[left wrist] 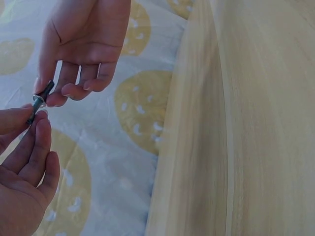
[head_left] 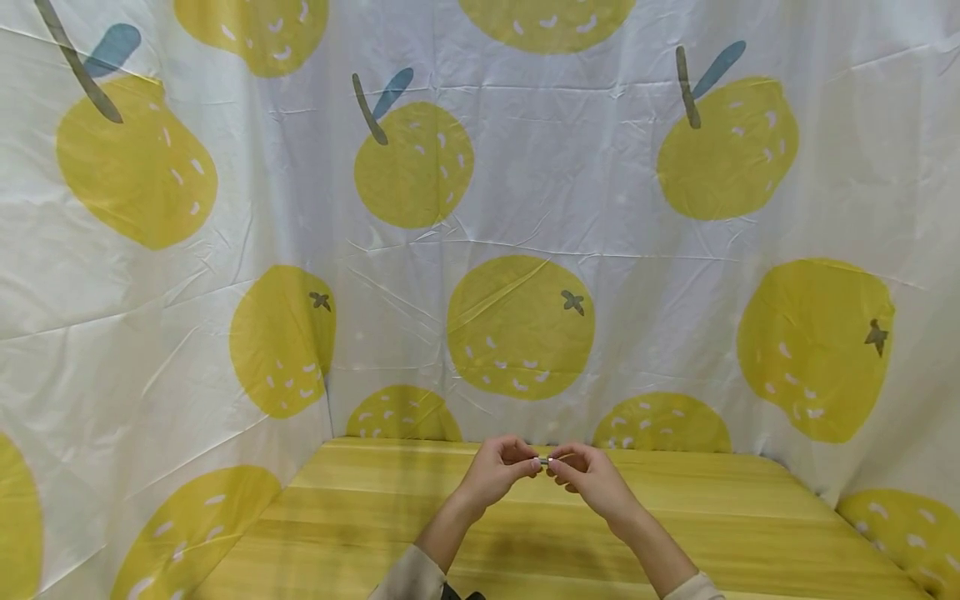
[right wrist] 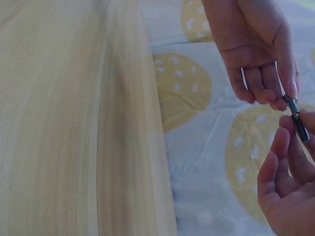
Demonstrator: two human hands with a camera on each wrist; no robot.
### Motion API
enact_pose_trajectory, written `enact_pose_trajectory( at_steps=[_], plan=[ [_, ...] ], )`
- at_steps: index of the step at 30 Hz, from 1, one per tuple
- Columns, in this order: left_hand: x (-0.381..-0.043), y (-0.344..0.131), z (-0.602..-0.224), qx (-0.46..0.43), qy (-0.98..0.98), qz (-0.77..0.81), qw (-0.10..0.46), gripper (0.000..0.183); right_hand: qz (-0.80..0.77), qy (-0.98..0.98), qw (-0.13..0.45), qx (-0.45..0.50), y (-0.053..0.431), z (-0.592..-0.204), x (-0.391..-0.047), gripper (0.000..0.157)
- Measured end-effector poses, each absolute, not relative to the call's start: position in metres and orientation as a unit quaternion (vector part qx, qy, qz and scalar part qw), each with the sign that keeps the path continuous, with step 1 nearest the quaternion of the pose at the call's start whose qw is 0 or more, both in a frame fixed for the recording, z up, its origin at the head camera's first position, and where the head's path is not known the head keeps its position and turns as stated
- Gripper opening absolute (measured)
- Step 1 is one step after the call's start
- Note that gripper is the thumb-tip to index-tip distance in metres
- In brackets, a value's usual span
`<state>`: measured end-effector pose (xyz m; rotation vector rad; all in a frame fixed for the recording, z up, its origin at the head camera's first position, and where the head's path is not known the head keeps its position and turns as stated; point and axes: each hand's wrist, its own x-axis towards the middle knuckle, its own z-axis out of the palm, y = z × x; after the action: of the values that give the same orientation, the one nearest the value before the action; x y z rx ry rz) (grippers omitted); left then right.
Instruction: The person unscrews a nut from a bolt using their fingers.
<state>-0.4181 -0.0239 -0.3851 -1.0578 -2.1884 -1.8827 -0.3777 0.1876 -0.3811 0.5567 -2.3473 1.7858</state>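
Note:
A small metal bolt (head_left: 543, 462) is held level between both hands above the table's far part. My left hand (head_left: 491, 473) pinches one end between thumb and fingers. At the opposite end my right hand (head_left: 596, 482) pinches it likewise. From the left wrist, the bolt (left wrist: 38, 102) shows a pale ring or washer around its middle and a dark end by the right hand (left wrist: 88, 44). In the right wrist view, the dark, thicker end of the bolt (right wrist: 300, 129) lies at the right hand (right wrist: 288, 206), and fingertips partly cover both ends.
A yellowish wood-grain table (head_left: 360, 521) spreads beneath the hands. Behind it and along both sides hangs a white curtain (head_left: 532, 183) printed with yellow fruit, meeting the table's back edge just past the hands.

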Motion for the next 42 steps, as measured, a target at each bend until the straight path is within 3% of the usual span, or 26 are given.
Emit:
enact_pose_trajectory(
  at_steps=[42],
  plan=[
    [-0.415, -0.0243, -0.3839, -0.339, -0.709, -0.617, 0.037, 0.007, 0.587, -0.782, 0.074, 0.194, 0.1867, -0.3807, -0.3772, 0.036]
  ],
)
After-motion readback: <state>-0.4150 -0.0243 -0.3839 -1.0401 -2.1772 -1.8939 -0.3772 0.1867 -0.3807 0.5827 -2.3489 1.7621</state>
